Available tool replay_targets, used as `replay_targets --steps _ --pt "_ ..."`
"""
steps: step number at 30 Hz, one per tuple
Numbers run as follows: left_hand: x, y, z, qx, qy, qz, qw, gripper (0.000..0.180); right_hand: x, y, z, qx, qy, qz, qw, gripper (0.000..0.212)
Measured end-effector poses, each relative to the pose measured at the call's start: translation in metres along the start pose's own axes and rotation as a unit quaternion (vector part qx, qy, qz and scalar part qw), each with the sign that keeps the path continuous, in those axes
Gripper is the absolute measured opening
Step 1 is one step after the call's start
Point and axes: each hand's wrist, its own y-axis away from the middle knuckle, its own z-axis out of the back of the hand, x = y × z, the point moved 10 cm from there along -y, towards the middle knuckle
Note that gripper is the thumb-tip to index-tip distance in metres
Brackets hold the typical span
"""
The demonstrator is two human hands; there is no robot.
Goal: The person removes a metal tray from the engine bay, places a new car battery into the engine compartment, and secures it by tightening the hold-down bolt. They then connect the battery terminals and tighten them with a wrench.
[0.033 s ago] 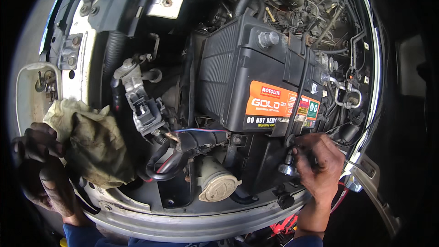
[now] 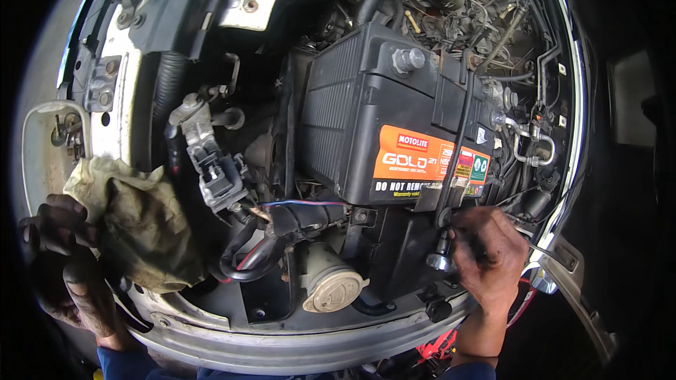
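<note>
A large black car battery (image 2: 338,119) with an orange label sits tilted in the engine bay, and a dark hold-down strap (image 2: 461,134) crosses its face. At the strap's lower end my right hand (image 2: 489,250) is closed, thumb and index finger pinching the dark upper part of a chrome socket-like piece (image 2: 441,262). The palm side is hidden. Far left, my left hand (image 2: 70,267) is blackened with grime, its fingers loosely bent and apart from the thumb. No object shows in it. A dirty pale cloth (image 2: 151,229) lies right beside it.
A metal cable clamp (image 2: 211,155) on thick cables stands left of the battery. In front are a beige round reservoir cap (image 2: 334,290) and the curved front body edge (image 2: 282,352). Hoses and pipes (image 2: 539,148) crowd the right. A red object (image 2: 438,346) shows below.
The whole scene has shifted slightly left in the picture. Both hands keep nearly the same pose and place, the right one still at the chrome piece.
</note>
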Motion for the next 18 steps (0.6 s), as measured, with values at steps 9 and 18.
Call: replay_targets --steps 9,18 --pt "0.009 0.016 -0.006 -0.026 -0.039 0.067 0.997 0.044 0.009 0.007 -0.001 -0.039 0.009 0.131 0.991 0.025" --pt "0.016 0.023 -0.006 -0.032 -0.048 0.092 0.994 0.047 0.003 0.009 0.003 -0.057 0.001 0.054 0.997 0.027"
